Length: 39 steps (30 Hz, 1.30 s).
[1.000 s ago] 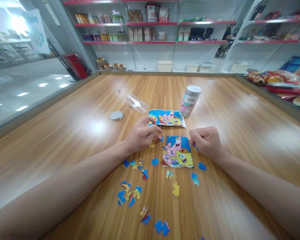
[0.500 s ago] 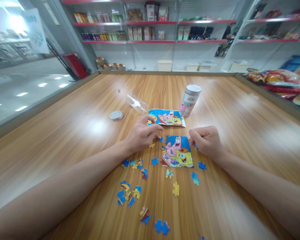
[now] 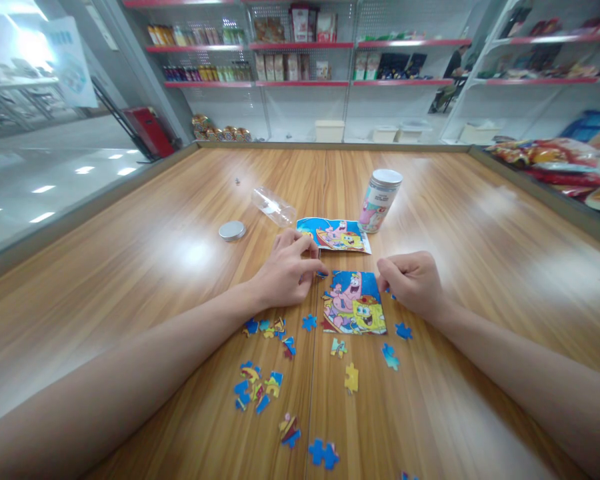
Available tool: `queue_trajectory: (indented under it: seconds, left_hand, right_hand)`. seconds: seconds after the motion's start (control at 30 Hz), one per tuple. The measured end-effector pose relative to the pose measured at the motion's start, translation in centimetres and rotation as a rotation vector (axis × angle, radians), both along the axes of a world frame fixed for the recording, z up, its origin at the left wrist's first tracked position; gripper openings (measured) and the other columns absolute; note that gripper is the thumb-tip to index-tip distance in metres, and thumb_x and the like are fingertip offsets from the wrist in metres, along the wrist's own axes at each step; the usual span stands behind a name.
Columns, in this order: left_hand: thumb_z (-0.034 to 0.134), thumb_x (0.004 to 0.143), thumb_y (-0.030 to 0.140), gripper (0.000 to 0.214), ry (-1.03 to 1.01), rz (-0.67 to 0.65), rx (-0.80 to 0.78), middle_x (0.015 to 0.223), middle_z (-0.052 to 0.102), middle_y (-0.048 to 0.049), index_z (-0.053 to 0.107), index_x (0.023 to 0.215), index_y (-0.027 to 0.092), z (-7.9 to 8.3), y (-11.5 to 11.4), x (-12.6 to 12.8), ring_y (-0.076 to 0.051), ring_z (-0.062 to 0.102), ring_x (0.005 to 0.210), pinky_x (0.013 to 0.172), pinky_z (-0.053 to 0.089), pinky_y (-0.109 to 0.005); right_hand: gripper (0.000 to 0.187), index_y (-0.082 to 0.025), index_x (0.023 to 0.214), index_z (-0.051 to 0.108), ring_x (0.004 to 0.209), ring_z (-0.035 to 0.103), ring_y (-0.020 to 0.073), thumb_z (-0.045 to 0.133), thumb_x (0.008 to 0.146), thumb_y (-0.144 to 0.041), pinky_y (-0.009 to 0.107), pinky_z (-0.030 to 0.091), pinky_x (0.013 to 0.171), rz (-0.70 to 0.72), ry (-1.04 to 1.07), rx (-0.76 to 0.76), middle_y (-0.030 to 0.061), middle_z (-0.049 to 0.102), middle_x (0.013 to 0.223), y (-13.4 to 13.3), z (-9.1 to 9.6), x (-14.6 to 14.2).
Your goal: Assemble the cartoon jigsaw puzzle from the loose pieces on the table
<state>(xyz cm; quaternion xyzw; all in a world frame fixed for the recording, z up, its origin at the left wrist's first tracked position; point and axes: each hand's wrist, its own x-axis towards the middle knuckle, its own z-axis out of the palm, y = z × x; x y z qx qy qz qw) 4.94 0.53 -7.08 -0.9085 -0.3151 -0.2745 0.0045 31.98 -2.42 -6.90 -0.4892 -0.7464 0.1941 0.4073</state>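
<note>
A partly assembled jigsaw puzzle (image 3: 355, 303) with a pink and a yellow cartoon figure lies between my hands. My left hand (image 3: 291, 270) is at its upper left, thumb and fingers closed on a small blue puzzle piece (image 3: 322, 274), mostly covered. At the puzzle's upper right edge, my right hand (image 3: 413, 283) rests curled; whatever its fingers may hold is hidden. A blue piece (image 3: 390, 293) peeks out beside it. Just beyond lies the printed picture sheet (image 3: 340, 235). Nearer me are loose pieces, among them a blue one (image 3: 309, 323) and a yellow one (image 3: 351, 378).
A labelled can (image 3: 380, 201) stands behind the sheet's right end. To the left, a clear plastic jar (image 3: 274, 207) lies on its side near a silver lid (image 3: 232, 231). Raised edging borders the wooden table (image 3: 460, 220). Stocked shelves (image 3: 305, 45) line the wall behind.
My left hand has shifted slightly, its fingers drawing together over the blue piece, which is now more covered. The yellow piece below that hand is now hidden. My right hand stays put.
</note>
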Motion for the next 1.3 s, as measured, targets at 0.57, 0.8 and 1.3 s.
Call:
queue_trajectory:
  seconds: [0.57, 0.8, 1.3]
  left_hand:
    - [0.064, 0.087, 0.029, 0.020, 0.018, 0.100, -0.057, 0.109, 0.058, -0.0085, 0.074, 0.103, 0.023, 0.10, -0.27, 0.08, -0.027, 0.046, 0.108, 0.096, 0.042, -0.050]
    - [0.066, 0.089, 0.037, 0.019, -0.006, 0.103, -0.055, 0.105, 0.058, -0.0077, 0.073, 0.087, 0.020, 0.18, -0.11, 0.21, -0.026, 0.047, 0.106, 0.096, 0.043, -0.048]
    - [0.063, 0.087, 0.023, 0.013, -0.013, 0.000, -0.053, 0.113, 0.056, -0.0084, 0.072, 0.097, 0.021, 0.42, -0.21, 0.07, -0.026, 0.046, 0.111, 0.100, 0.042, -0.051]
  right_hand:
    - [0.049, -0.015, 0.042, 0.059, 0.036, 0.050, 0.0090, 0.050, 0.089, -0.025, 0.021, 0.035, 0.040, 0.006, 0.005, 0.012, 0.0009, 0.056, 0.039, -0.06, 0.20, -0.25]
    - [0.049, -0.015, 0.042, 0.059, 0.037, 0.050, 0.0093, 0.051, 0.089, -0.025, 0.021, 0.036, 0.041, 0.002, 0.001, -0.003, 0.0008, 0.057, 0.040, -0.14, 0.19, -0.16]
    - [0.049, -0.016, 0.041, 0.059, 0.037, 0.051, 0.0102, 0.051, 0.089, -0.026, 0.022, 0.036, 0.042, -0.002, 0.002, -0.011, 0.0017, 0.057, 0.040, -0.18, 0.28, -0.21]
